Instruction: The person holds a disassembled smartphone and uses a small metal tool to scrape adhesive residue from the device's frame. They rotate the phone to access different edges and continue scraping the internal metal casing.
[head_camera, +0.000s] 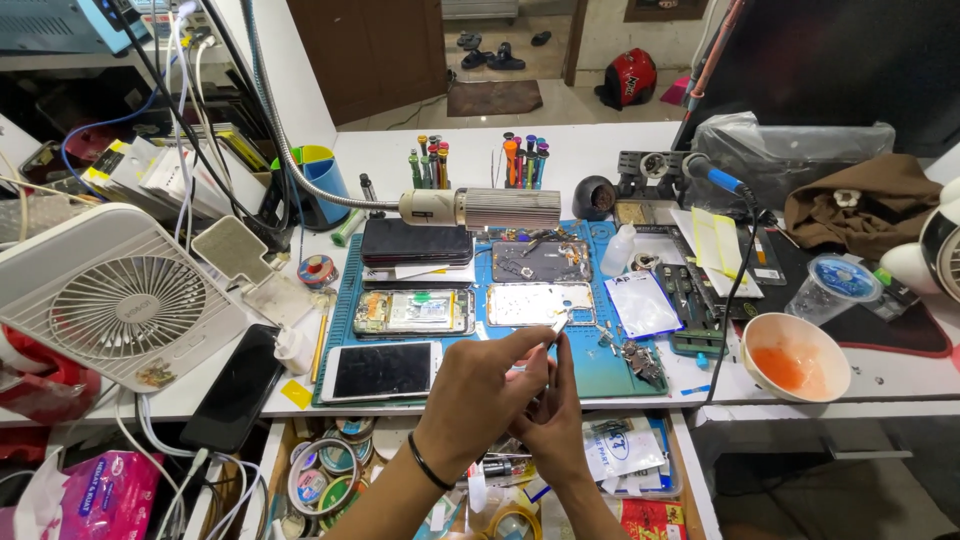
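White bench crowded with tools, doorway and tiled floor beyond. Left hand and right hand pressed together, pinching a small pale part; too tiny to identify. Blue mat just ahead, carrying opened phones. Open drawer beneath wrists, partly hidden: tape rolls, white packet with blue mark. Fan far left.

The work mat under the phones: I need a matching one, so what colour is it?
Blue work mat, clearest in the head view.
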